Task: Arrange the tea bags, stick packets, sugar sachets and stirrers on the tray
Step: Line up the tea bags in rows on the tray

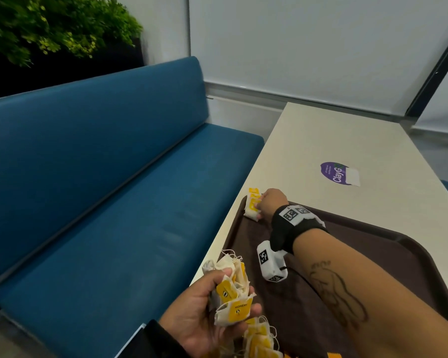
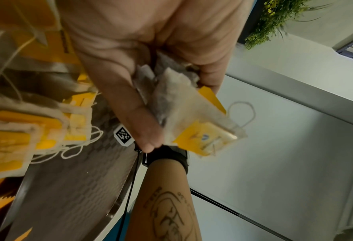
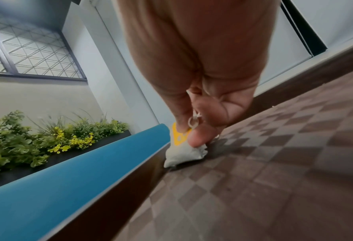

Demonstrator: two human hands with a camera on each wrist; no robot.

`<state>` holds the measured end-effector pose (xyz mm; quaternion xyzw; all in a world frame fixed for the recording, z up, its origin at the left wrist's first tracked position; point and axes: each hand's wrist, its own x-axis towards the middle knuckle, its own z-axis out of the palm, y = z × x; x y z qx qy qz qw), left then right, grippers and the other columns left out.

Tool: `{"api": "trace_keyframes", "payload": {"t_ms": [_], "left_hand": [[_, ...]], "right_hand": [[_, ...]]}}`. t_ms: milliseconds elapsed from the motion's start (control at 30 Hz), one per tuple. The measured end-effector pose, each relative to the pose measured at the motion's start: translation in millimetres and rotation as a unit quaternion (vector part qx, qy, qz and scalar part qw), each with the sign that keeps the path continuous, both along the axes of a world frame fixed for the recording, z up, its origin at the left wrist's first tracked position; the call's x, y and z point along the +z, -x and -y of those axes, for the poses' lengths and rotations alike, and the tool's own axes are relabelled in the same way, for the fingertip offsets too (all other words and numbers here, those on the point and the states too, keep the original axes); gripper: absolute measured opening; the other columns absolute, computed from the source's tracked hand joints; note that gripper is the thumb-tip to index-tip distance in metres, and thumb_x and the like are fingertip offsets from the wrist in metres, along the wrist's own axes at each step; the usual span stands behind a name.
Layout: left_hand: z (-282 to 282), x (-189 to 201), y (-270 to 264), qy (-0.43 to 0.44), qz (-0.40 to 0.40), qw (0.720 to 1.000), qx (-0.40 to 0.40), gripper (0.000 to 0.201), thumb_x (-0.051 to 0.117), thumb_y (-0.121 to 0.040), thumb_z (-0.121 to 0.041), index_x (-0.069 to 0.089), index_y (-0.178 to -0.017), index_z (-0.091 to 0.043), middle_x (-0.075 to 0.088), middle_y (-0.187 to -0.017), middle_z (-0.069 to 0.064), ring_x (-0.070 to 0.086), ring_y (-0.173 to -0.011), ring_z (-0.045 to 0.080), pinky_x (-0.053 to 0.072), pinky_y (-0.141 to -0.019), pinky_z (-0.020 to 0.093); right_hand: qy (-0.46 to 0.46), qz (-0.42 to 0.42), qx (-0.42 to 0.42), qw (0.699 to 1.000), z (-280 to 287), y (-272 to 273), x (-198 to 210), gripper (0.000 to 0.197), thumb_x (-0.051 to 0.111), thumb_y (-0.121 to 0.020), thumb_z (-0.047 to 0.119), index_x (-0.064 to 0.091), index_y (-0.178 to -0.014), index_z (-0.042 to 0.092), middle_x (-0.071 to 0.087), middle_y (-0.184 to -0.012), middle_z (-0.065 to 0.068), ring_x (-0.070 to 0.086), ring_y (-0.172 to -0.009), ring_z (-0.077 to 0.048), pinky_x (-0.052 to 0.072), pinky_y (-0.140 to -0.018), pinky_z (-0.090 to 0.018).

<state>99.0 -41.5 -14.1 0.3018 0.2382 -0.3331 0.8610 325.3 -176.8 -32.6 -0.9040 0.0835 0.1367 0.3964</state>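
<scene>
Tea bags of white paper with yellow tags are being set down in the far left corner of the dark brown checkered plastic tray, pinched there between thumb and curled fingers of the right hand. A bunch of like bags is gripped in the left hand, fingers curled round it, above the tray's near left edge; more lie loose on the tray just below. For a neat row, each bag should probably be laid flat against the tray wall, strings tucked under, before it is released. The tray rests on a cream table beside a blue bench.
</scene>
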Motion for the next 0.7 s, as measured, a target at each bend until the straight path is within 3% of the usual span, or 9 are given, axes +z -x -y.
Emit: {"api": "trace_keyframes", "payload": {"t_ms": [100,200,267,367,500,633,700], "left_hand": [[-1.6,-2.3,-0.8,0.002,0.001,1.000,-0.008,0.036,0.065,-0.063,-0.028,0.075,-0.078,0.003,0.071,-0.084,0.018,0.070,-0.064,0.032,0.053,-0.041,0.034],[-1.0,-1.1,0.1,0.002,0.009,1.000,-0.004,0.036,0.064,-0.064,-0.028,0.076,-0.077,0.004,0.071,-0.084,0.019,0.070,-0.063,0.032,0.053,-0.039,0.034],[0.1,-0.1,1.2,0.001,0.015,1.000,0.004,0.034,0.063,-0.066,-0.028,0.076,-0.075,0.003,0.070,-0.083,0.020,0.070,-0.062,0.032,0.052,-0.037,0.034],[3.2,3.0,3.6,0.010,0.024,1.000,0.003,0.034,0.063,-0.066,-0.028,0.076,-0.075,0.002,0.070,-0.084,0.020,0.070,-0.063,0.032,0.053,-0.037,0.035],[6.8,5.1,4.5,0.009,0.044,0.999,-0.005,0.031,0.063,-0.066,-0.029,0.077,-0.076,-0.002,0.070,-0.088,0.018,0.070,-0.067,0.032,0.055,-0.040,0.035],[12.7,11.3,7.8,0.017,0.046,0.999,0.002,0.033,0.062,-0.066,-0.028,0.076,-0.075,0.001,0.070,-0.083,0.018,0.070,-0.064,0.031,0.054,-0.038,0.035],[15.7,12.7,9.8,0.023,0.035,0.999,0.011,0.038,0.063,-0.067,-0.028,0.072,-0.084,0.004,0.069,-0.082,0.019,0.070,-0.063,0.032,0.054,-0.037,0.037]], "right_hand": [[0.011,-0.014,-0.020,1.000,-5.6,-0.3,1.6,0.028,0.058,-0.089,0.001,0.045,-0.066,0.011,0.058,-0.066,-0.010,0.062,-0.067,-0.029,0.048,-0.056,-0.031],[-0.058,-0.016,-0.043,0.997,-5.7,2.9,4.9,0.028,0.053,-0.090,-0.007,0.042,-0.071,0.012,0.051,-0.064,-0.010,0.053,-0.052,-0.022,0.040,-0.041,-0.026],[-0.075,0.007,-0.060,0.995,-1.2,8.0,7.7,0.022,0.052,-0.087,-0.010,0.046,-0.083,0.011,0.054,-0.071,-0.013,0.054,-0.053,-0.022,0.038,-0.041,-0.025],[-0.085,0.031,-0.049,0.995,12.0,20.3,18.1,0.031,0.052,-0.080,-0.014,0.050,-0.099,0.011,0.060,-0.080,-0.015,0.054,-0.054,-0.022,0.038,-0.043,-0.024],[-0.110,0.049,0.034,0.992,27.8,52.0,44.1,0.026,0.058,-0.082,-0.008,0.057,-0.105,0.005,0.063,-0.084,-0.013,0.056,-0.057,-0.014,0.038,-0.045,-0.022],[-0.175,0.028,0.190,0.966,41.8,106.6,71.5,0.011,0.067,-0.083,0.001,0.061,-0.085,0.011,0.061,-0.074,-0.003,0.053,-0.057,-0.009,0.033,-0.043,-0.019],[-0.213,0.013,0.259,0.942,50.2,136.7,84.5,0.007,0.068,-0.083,0.005,0.062,-0.083,0.009,0.061,-0.064,0.004,0.052,-0.053,-0.004,0.033,-0.043,-0.017]]}}
